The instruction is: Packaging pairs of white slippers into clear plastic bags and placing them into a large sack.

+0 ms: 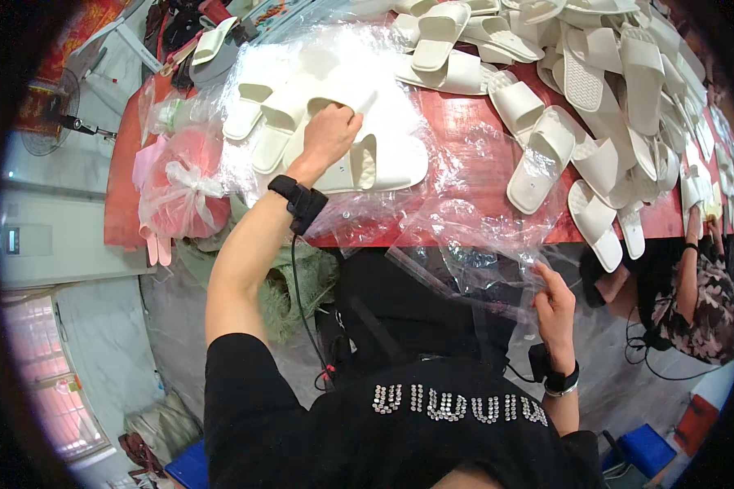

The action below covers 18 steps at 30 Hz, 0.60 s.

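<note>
My left hand (332, 134) reaches over a few cream slippers lying on clear plastic on the red table. Its fingers are curled closed at the strap of a middle slipper (322, 103); the fingertips are partly hidden. To its left sits another slipper (277, 130), and a larger slipper (400, 165) lies on its near right side. Off the table's front edge, my right hand (554, 308) pinches the edge of a clear plastic bag (473, 261). That crumpled bag stretches from the tabletop down to the fingers.
A big heap of cream slippers (583, 77) covers the right side of the red table (457, 122). A tied clear bag with pink contents (186, 183) sits at the left corner. At far right, a co-worker in a camouflage top (701, 314) works at the table. A fan (53, 110) stands left.
</note>
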Motion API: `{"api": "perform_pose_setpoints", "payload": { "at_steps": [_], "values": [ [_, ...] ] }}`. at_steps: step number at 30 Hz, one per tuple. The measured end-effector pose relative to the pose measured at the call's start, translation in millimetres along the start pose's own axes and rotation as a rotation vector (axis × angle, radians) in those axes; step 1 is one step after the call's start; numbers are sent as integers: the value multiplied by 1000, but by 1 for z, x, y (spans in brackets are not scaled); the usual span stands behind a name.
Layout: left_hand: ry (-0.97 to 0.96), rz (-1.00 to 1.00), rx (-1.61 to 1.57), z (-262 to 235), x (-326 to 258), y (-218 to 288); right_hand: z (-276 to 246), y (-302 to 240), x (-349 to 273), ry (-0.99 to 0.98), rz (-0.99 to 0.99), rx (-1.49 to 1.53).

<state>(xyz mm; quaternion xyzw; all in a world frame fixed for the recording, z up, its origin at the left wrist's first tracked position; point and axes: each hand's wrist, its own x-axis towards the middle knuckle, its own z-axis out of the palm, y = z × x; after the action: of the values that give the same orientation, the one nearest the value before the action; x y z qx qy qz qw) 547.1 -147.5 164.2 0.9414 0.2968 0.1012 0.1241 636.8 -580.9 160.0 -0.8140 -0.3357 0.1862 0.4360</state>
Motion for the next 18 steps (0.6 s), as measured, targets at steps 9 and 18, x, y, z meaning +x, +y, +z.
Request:
{"api": "perform_pose_setpoints", "payload": {
  "at_steps": [9, 18],
  "values": [
    [-442, 289, -68, 37, 19, -29, 5, -12, 4, 20, -1, 34],
    [-38, 231, 79, 69, -16, 9, 12, -33, 7, 24, -39, -82]
  ]
}}
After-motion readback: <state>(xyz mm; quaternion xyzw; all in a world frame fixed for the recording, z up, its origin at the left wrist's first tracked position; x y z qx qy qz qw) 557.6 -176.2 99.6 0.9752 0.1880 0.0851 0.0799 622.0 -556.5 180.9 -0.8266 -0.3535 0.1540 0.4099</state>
